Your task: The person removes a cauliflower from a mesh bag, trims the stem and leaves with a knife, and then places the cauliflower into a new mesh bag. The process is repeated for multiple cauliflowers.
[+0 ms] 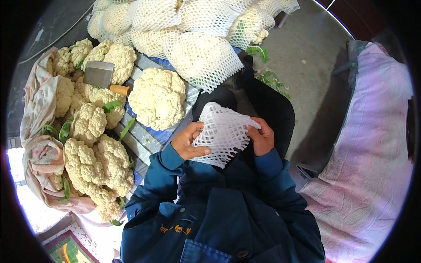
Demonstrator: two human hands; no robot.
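Over my lap, a white foam mesh sleeve (222,134) stretches between both hands, with nothing inside it. My left hand (190,141) grips its left side, the thumb lying across the netting. At the upper right corner, my right hand (262,135) pinches the edge between thumb and fingers. A bare trimmed cauliflower head (158,98) rests on the slatted surface (144,67) beyond my left hand. Just past my knees lies a cauliflower in a foam net (202,57), its open fringe turned towards me.
A cleaver (99,75) with a wooden handle lies on a pile of bare cauliflowers (98,161) at left, bordered by a bunched cloth (41,102). Several netted cauliflowers (153,16) are stacked ahead. Leaf scraps (271,80) litter the floor. A pink cloth-covered seat (365,157) stands at right.
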